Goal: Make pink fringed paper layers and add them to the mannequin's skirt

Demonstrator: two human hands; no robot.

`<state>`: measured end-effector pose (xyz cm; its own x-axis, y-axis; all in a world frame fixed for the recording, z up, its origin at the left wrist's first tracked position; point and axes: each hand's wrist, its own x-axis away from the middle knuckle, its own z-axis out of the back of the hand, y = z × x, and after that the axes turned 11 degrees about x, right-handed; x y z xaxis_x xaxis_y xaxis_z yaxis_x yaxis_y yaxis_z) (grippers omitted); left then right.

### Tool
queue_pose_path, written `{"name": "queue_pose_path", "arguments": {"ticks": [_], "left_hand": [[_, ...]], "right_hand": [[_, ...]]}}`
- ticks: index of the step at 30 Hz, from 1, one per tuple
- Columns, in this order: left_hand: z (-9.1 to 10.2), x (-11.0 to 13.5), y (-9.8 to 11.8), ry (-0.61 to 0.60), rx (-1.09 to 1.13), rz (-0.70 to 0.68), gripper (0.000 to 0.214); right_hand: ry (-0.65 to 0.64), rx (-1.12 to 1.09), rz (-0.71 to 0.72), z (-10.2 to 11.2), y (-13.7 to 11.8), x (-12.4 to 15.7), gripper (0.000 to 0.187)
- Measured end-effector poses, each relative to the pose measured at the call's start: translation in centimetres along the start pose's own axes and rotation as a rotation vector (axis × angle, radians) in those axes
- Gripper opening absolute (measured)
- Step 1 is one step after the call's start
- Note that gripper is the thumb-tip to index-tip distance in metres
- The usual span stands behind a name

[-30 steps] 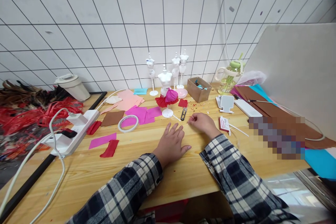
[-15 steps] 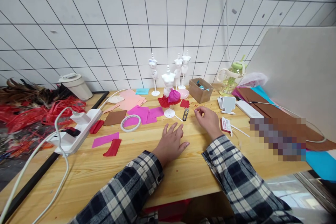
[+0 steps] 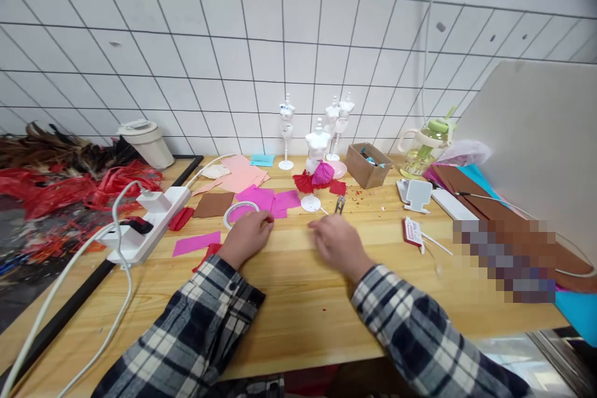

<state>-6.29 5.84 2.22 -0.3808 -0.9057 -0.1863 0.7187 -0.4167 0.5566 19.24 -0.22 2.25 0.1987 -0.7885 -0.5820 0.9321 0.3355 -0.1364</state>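
Observation:
My left hand (image 3: 247, 237) lies on the wooden table (image 3: 298, 305) with its fingers bent over the near rim of a white tape roll (image 3: 234, 211). That roll sits on magenta paper sheets (image 3: 273, 199). My right hand (image 3: 338, 242) is smeared by motion, low over the table with its fingers pointing left. It is just in front of a small white mannequin (image 3: 317, 148) dressed in a red and magenta paper skirt (image 3: 317, 175). Small snips (image 3: 340, 203) lie beside the mannequin's round base. Both my sleeves are plaid.
Three more white mannequins (image 3: 338, 124) stand at the tiled wall. A cardboard box (image 3: 367, 166), green bottle (image 3: 425, 148), phone stand (image 3: 417, 193) and red packet (image 3: 412, 231) are to the right. A power strip (image 3: 144, 227) with cables and red raffia (image 3: 69, 189) lie left. A pale board (image 3: 536, 137) leans right.
My left hand has moved left from the table's middle to the tape roll. My right hand has drawn back from near the snips toward the centre. The camera has shifted a little left.

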Motion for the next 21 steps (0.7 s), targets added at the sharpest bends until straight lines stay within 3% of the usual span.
{"name": "queue_pose_path", "arguments": {"ticks": [2, 4, 7, 10, 15, 19, 21], "left_hand": [[1.7, 0.7, -1.8, -0.022, -0.007, -0.004, 0.024], [2.6, 1.5, -2.9, 0.014, -0.020, -0.018, 0.029], [2.6, 2.0, -3.3, 0.020, -0.056, -0.051, 0.036], [1.8, 1.9, -3.6, -0.019, -0.083, -0.051, 0.045], [1.5, 1.7, -4.7, 0.056, -0.033, -0.034, 0.059], [1.9, 2.0, -3.2, 0.140, 0.054, -0.227, 0.036], [1.5, 2.3, -1.7, 0.082, 0.086, -0.331, 0.028]], "right_hand": [[-0.121, -0.053, 0.180, -1.4, -3.6, -0.4, 0.030], [-0.168, -0.052, 0.216, -3.3, -6.2, -1.4, 0.040], [-0.205, 0.062, 0.067, -6.1, -7.4, -3.8, 0.047], [-0.326, 0.190, -0.045, -7.2, -6.7, -5.3, 0.042], [-0.409, 0.273, 0.048, -4.7, -6.3, -3.7, 0.031], [-0.469, 0.226, 0.097, -2.4, -6.1, -1.5, 0.030], [-0.489, 0.200, 0.113, -1.9, -5.6, -0.9, 0.028]]}}
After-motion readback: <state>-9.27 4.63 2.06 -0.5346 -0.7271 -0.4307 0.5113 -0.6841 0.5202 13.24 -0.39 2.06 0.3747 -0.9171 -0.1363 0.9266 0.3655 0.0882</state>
